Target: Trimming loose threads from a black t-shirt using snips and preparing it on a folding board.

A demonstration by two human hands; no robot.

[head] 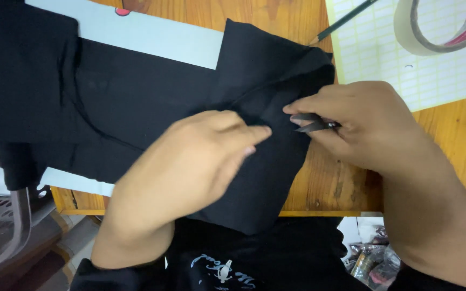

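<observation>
The left hand (190, 161) lies flat, fingers together, pinning the black cloth (152, 102) at centre; the right hand (351, 126), at three o'clock, pinches small snips (311, 123), blades slightly parted; keep the cloth taut, cut close.

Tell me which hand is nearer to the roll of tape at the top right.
Right. The right hand, holding small snips, lies just below and left of the tape roll; the left hand presses the black cloth farther left.
</observation>
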